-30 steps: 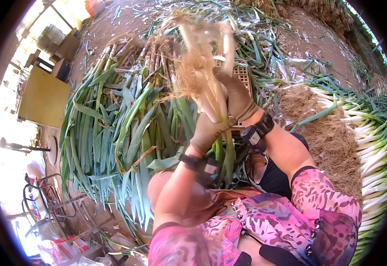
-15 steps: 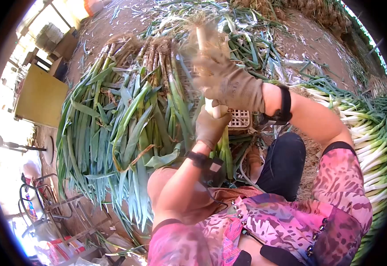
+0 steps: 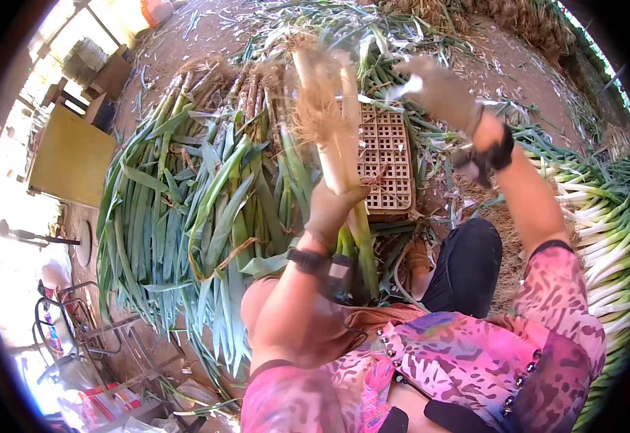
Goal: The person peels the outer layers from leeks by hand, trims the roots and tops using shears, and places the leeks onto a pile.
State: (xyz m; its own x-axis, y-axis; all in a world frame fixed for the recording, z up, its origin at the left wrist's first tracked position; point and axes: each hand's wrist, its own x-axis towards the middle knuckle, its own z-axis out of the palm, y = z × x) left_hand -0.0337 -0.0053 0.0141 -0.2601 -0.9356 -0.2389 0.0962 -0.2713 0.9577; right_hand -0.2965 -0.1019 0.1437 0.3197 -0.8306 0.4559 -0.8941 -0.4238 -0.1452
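My gloved left hand [image 3: 333, 211] is wrapped round a few leeks [image 3: 338, 169], their white shafts and bushy roots pointing up and away, their green leaves hanging below the fist. The upper ends are smeared by motion. My gloved right hand [image 3: 441, 97] is up to the right, apart from the leeks, and blurred. A whitish scrap [image 3: 410, 88] shows at its fingertips; whether the hand grips it I cannot make out. Behind the held leeks is a beige plastic crate [image 3: 386, 162] with a lattice surface. To the left lies a big pile of unpeeled leeks [image 3: 199, 173].
Cleaned leeks with white shafts [image 3: 600, 238] lie in a long row on the right. Leaf scraps [image 3: 416, 43] litter the ground ahead. A yellowish box [image 3: 70, 155] and a metal frame [image 3: 124, 346] stand on the left. My bent knee [image 3: 470, 252] is close to the crate.
My right hand has left the leeks and swung to the right, uncovering the crate. My left hand keeps its hold and has moved slightly left, with the root ends tilting left.
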